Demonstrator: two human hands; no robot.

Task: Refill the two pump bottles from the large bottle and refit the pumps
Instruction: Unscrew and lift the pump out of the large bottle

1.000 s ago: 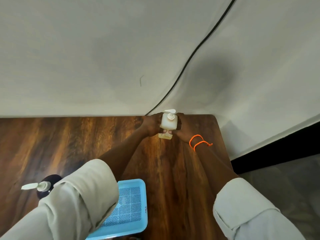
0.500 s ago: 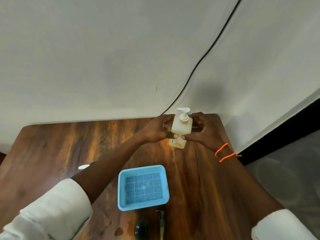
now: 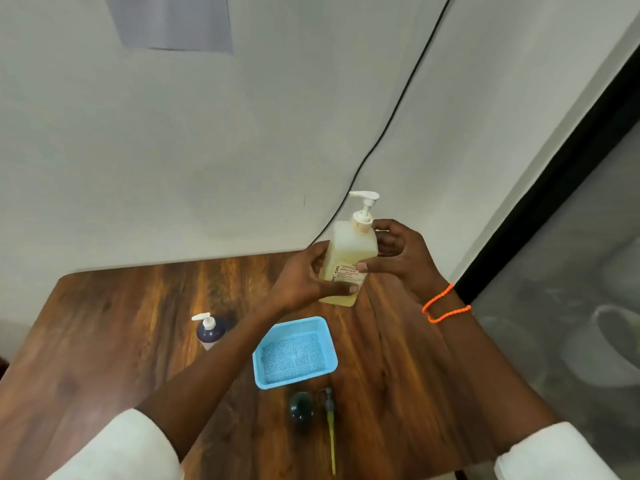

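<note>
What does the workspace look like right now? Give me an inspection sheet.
Surface: wooden table, dark brown grain, set against the wall.
Job's things: large bottle of yellowish liquid, white pump fitted, held above the table's far edge; dark pump bottle standing, pump on; dark open bottle near the front, with a loose pump lying beside it.
Clutter: blue basket, nothing seen inside.
Grippers: left hand and right hand both grip the large bottle.
Cables: black cable running down the wall.
Surroundings: grey wall, black strip at right.
</note>
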